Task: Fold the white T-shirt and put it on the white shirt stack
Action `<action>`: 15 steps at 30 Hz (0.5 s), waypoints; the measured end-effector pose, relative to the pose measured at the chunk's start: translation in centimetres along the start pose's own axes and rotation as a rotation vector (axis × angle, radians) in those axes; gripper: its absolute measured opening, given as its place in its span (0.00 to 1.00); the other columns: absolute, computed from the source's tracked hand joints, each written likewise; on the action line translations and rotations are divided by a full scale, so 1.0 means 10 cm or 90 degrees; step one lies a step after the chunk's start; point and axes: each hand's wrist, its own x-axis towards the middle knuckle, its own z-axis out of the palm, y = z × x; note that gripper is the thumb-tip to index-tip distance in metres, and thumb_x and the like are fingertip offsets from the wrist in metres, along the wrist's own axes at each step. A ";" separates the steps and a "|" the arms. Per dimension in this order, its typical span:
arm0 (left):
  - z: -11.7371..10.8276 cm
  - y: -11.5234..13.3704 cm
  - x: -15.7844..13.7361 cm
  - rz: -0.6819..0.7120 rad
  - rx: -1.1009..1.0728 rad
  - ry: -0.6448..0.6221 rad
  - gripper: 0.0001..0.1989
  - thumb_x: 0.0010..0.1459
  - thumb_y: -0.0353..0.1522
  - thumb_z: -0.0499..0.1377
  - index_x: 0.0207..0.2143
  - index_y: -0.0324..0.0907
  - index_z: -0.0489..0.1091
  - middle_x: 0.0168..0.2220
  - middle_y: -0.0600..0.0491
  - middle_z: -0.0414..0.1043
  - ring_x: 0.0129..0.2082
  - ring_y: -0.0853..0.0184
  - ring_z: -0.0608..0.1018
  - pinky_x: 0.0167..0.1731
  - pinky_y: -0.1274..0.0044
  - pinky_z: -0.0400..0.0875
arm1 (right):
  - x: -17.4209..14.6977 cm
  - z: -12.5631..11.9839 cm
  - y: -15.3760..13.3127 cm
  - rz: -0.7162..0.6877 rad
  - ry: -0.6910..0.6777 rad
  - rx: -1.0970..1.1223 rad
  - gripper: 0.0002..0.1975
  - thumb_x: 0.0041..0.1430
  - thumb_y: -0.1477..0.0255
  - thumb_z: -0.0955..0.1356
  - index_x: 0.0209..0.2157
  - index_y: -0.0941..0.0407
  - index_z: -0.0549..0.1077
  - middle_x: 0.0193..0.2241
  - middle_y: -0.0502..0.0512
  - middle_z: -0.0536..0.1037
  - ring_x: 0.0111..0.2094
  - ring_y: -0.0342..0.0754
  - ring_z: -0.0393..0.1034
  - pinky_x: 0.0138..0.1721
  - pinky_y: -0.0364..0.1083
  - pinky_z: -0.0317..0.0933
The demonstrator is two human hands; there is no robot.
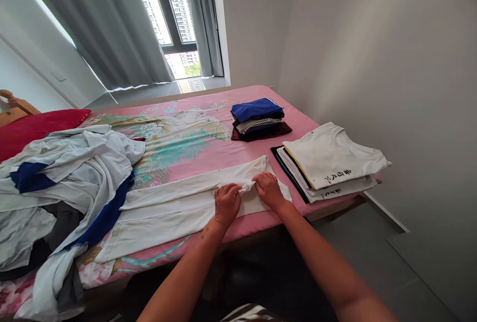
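Hands meet at lower centre of the frame, on a white garment (175, 202) that lies partly folded lengthwise along the near edge of the bed (208, 155). The left hand (226, 203) and the right hand (269, 189) each pinch a small bunch of its cloth, knuckles up, forearms converging from below. To fold it well, I think both hands should keep the edge taut and aligned (no wrinkles trapped). Folded shirts (331, 163) lie at right.
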 end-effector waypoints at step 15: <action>-0.13 -0.42 -0.05 -0.171 0.073 0.012 0.14 0.51 0.29 0.54 0.42 0.45 0.65 0.45 0.48 0.70 0.47 0.58 0.70 0.45 0.67 0.60 | 0.00 0.12 0.10 0.096 0.000 0.072 0.11 0.52 0.77 0.62 0.35 0.55 0.73 0.35 0.53 0.76 0.41 0.49 0.66 0.45 0.47 0.56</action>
